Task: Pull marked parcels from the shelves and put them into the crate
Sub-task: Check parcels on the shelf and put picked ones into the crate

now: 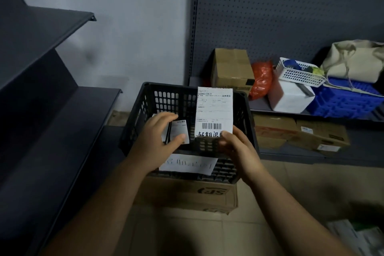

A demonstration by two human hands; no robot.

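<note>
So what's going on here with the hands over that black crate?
A person is handling parcels over the black crate, which sits on a cardboard box. The right hand pinches the bottom edge of a flat labelled parcel with a barcode, holding it upright above the crate. The left hand grips a smaller packet beside it. More boxes lie on the shelves to the right.

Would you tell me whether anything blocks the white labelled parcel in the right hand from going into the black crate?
Nothing visible does: the right hand holds the white labelled parcel over the open black crate; the left hand holds a smaller parcel beside it.
</note>
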